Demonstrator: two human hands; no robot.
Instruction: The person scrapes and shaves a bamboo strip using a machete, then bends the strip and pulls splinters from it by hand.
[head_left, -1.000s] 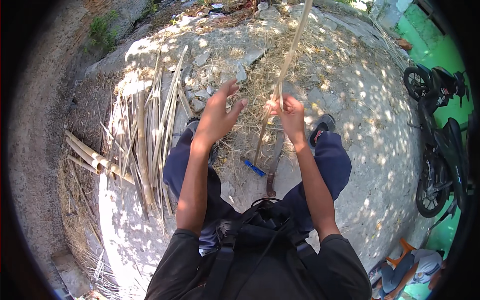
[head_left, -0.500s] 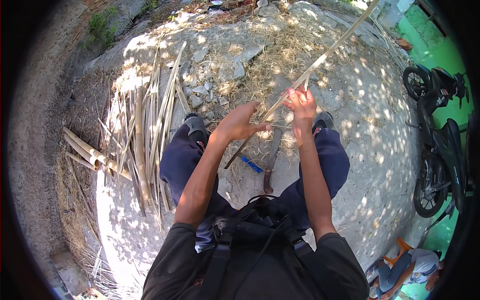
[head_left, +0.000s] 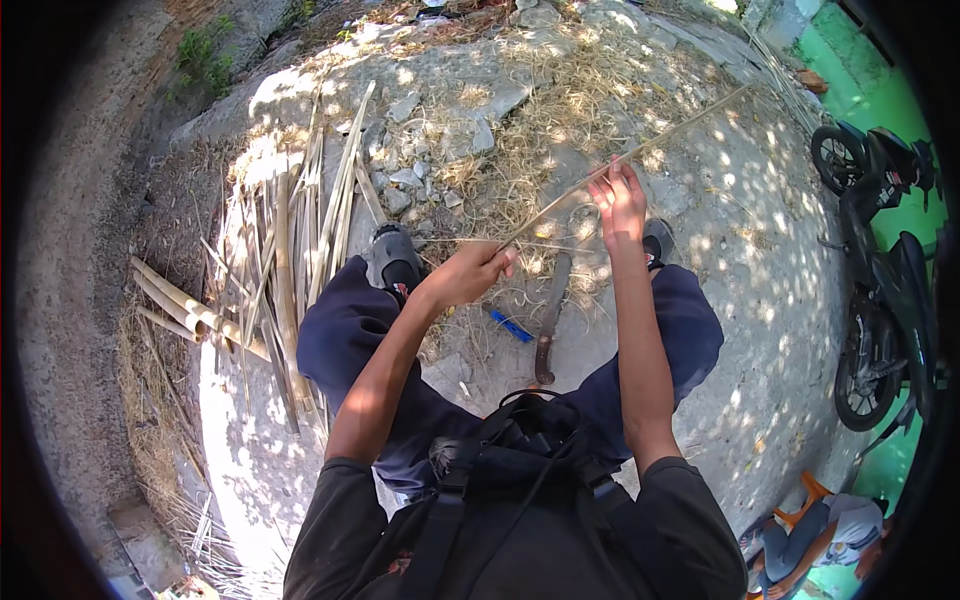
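Note:
A long, thin bamboo strip (head_left: 560, 200) slants across in front of me, its far end up toward the right. My left hand (head_left: 472, 272) is closed round its near end, thumb along the strip. Farther along, my right hand (head_left: 622, 205) lies under it with the fingers stretched out, the fingertips touching the strip. Between my feet a large knife (head_left: 556, 295) with a dark wooden handle lies on the ground. Just left of its handle is a small blue object (head_left: 511, 326) whose kind I cannot make out.
Left of me lies a pile of split bamboo strips (head_left: 320, 220), with thicker bamboo poles (head_left: 165, 290) beside it. Curly shavings (head_left: 580, 90) and broken stones (head_left: 405, 180) cover the ground ahead. A motorcycle (head_left: 880, 300) stands at right; a seated person (head_left: 810, 545) is at lower right.
My left hand has moved down and left and closed on the strip's near end. The strip has shifted lower, and my right hand's fingers have straightened.

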